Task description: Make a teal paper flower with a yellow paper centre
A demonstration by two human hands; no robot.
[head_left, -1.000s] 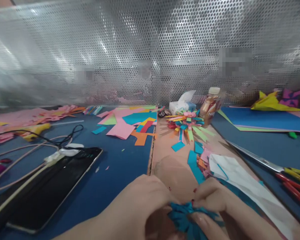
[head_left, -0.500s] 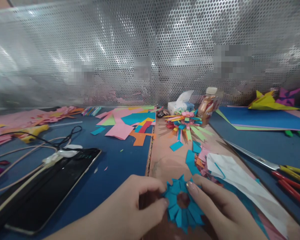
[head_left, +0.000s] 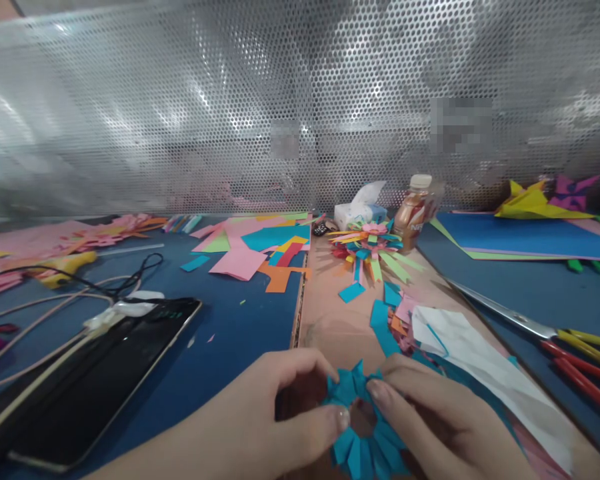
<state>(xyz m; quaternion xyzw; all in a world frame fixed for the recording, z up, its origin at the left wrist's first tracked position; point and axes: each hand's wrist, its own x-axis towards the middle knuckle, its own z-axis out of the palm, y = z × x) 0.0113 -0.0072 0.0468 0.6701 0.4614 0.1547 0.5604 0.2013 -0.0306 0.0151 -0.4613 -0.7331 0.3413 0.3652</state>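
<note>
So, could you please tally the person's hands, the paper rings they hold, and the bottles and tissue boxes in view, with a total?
Hands: 2 (left hand, right hand)
Held paper rings: 1 (blue paper ring)
Bottles: 1 (white-capped bottle)
Tissue boxes: 1 (tissue box)
Total: 5

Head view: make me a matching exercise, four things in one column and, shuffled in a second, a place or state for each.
Things
1. Spiky blue paper ring
2. Smartphone
3. Scissors
4. Bottle

Places and states
A. Just right of the tissue box
B. At the right, with red and yellow handles
C. Held by the left hand and the right hand
D. At the left, its screen mostly dark

Pairs: 1-C, 2-D, 3-B, 4-A
</note>
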